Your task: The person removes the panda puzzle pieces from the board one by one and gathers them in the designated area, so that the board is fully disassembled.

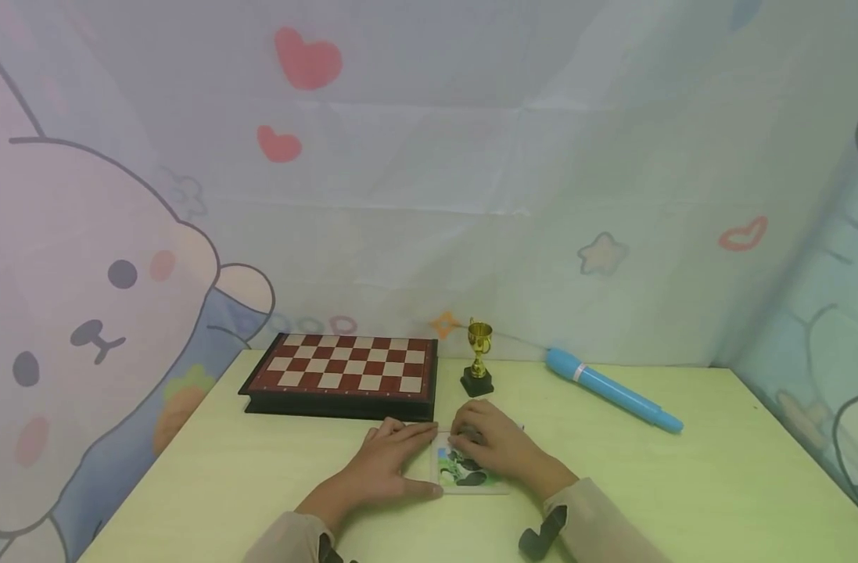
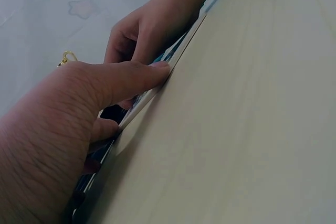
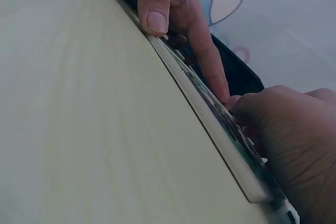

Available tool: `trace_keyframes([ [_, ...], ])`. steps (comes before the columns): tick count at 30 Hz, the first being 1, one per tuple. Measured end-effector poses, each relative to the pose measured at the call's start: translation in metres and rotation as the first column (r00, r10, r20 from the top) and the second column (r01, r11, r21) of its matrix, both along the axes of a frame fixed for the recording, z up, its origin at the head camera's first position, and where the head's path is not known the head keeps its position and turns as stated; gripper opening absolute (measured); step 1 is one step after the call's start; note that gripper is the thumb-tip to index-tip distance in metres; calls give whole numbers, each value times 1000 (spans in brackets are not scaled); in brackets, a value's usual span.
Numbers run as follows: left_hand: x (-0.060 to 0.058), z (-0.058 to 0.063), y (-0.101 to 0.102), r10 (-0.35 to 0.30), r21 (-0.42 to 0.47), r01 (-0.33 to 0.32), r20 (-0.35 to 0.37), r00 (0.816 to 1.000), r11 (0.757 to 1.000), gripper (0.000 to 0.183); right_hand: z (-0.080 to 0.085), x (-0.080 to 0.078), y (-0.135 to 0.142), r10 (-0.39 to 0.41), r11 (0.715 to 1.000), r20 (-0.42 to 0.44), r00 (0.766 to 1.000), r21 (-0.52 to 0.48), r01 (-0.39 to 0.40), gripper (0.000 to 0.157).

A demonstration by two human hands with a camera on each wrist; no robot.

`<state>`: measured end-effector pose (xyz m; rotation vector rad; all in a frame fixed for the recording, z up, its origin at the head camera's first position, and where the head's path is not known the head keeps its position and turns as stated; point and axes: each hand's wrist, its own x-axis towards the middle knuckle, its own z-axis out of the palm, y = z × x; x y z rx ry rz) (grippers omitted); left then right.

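A flat picture board (image 1: 473, 491) with a pale rim and a green, black and white picture lies on the table in the head view. My left hand (image 1: 393, 465) rests at its left side, fingers extended along the far corner and thumb at the near corner. Bent over the picture are the fingers of my right hand (image 1: 495, 442), their tips touching it. In the right wrist view the board's pale edge (image 3: 199, 116) runs beneath both hands, and the right fingertips meet the left index finger. Whether the right fingers pinch a piece is hidden.
A red and white chessboard box (image 1: 344, 375) lies behind my left hand. Just beyond the right hand stands a small gold trophy cup (image 1: 479, 356) on a black base. A large blue pen (image 1: 615, 391) lies at the back right. A printed cloth (image 1: 429, 180) hangs behind the table.
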<state>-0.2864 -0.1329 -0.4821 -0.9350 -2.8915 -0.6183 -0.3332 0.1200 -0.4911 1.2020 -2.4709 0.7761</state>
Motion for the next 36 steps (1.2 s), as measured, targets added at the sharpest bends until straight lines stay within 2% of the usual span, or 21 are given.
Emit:
trace_keyframes([
  [3, 0, 2, 0, -3, 3, 3, 5, 1000, 1000, 89, 2, 2, 1, 3, 1000, 10, 1000, -15, -2, 9],
  [9, 2, 3, 1, 1, -3, -1, 6, 1000, 1000, 89, 2, 2, 1, 14, 1000, -7, 1000, -26, -14, 2],
  [19, 2, 3, 1, 10, -5, -10, 6, 1000, 1000, 89, 5, 5, 2, 10, 999, 20, 1000, -43, -9, 5],
  [27, 2, 2, 1, 6, -1, -6, -13, 1000, 1000, 90, 2, 5, 2, 24, 998, 16, 1000, -53, -23, 5],
  [36, 3, 4, 2, 9, 3, -9, 1, 1000, 1000, 90, 5, 7, 5, 18, 999, 5, 1000, -51, -17, 6],
])
